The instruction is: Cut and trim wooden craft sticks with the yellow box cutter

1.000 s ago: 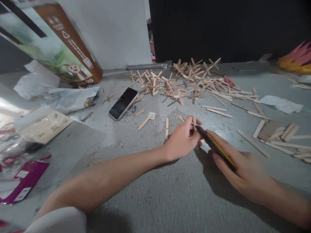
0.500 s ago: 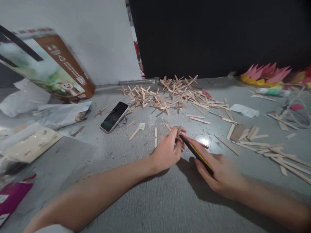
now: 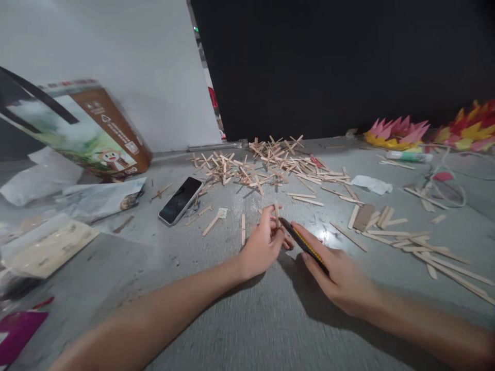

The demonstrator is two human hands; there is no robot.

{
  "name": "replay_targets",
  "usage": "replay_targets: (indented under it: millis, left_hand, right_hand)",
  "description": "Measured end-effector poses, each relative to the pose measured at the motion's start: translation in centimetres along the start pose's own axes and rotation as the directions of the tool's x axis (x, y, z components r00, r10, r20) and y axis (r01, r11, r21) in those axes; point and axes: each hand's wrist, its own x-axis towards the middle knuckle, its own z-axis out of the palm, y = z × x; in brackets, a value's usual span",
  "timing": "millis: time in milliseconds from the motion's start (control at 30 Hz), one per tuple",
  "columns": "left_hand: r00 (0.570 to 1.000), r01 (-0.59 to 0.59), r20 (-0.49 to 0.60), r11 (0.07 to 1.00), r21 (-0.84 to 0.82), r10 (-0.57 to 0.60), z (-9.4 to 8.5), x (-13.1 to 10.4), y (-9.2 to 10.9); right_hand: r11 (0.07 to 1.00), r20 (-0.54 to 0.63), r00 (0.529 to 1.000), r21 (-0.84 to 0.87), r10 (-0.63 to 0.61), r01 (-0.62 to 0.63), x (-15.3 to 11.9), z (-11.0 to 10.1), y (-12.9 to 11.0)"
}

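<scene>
Left hand pinches one short stick upright; right hand grips a utility knife, tip beside it. Beyond the fingers, a big pile of crossed sticks looks done; loose sticks right remain.

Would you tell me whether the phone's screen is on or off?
Off: the phone lies face up on the grey surface, and its screen is uniformly dark.

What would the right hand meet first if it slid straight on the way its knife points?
The right hand points its utility knife up-left; its tip already sits at the wooden stick held by the left hand, so that stick, probably.
</scene>
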Motion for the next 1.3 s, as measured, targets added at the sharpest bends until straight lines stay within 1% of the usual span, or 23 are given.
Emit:
replay_targets:
  millis: [100,233,300,367,433,500,633,800,933,1033,1300]
  left_hand:
    - [1.000,0.001,-0.005,1.000,0.018,-0.001,0.0,-0.1,-0.1]
    - [1.000,0.000,-0.014,1.000,-0.001,0.000,-0.2,0.3,-0.3]
    - [1.000,0.008,-0.021,0.999,-0.051,-0.009,-0.4,0.5,-0.5]
    - [0.998,0.023,-0.056,0.992,-0.126,-0.031,-0.5,0.8,-0.6]
    - [0.995,0.034,-0.084,0.985,-0.167,-0.049,-0.6,1.0,-0.8]
    - [0.996,0.041,-0.074,0.988,-0.148,-0.052,-0.7,1.1,-0.8]
    - [0.998,0.040,-0.050,0.995,-0.090,-0.045,-0.7,0.9,-0.9]
    - [0.999,0.030,-0.025,0.995,-0.097,-0.033,-0.7,0.8,-1.1]
    - [1.000,0.020,-0.001,0.994,-0.104,-0.021,-0.7,0.8,-0.9]
    - [1.000,0.014,-0.001,0.996,-0.093,-0.014,-0.7,0.8,-0.6]
    - [0.999,0.024,-0.020,0.995,-0.098,-0.026,-0.5,0.7,-0.7]
  right_hand:
    - [0.999,-0.017,1.000,0.032,-0.014,0.015,0.1,-0.2,-0.2]
    - [0.998,-0.021,0.999,0.050,-0.033,0.035,0.2,-0.2,-0.2]
    - [0.997,-0.014,0.999,0.055,-0.044,0.045,0.2,-0.1,-0.1]
    - [0.997,0.009,0.999,0.065,-0.051,0.050,0.1,0.0,0.0]
    - [0.996,0.039,0.998,0.074,-0.044,0.041,0.1,0.0,0.0]
    - [0.996,0.048,0.998,0.080,-0.036,0.032,0.1,0.0,0.0]
    - [0.996,0.029,0.998,0.080,-0.052,0.050,0.3,-0.2,-0.2]
    - [0.999,0.017,0.999,0.046,-0.030,0.029,0.2,-0.2,-0.2]
    - [1.000,-0.021,0.999,0.015,-0.025,0.025,0.1,0.0,0.0]
    - [1.000,-0.028,0.999,0.019,-0.025,0.025,0.1,0.1,0.0]
    - [0.998,-0.001,1.000,0.056,-0.002,0.002,0.3,-0.2,-0.3]
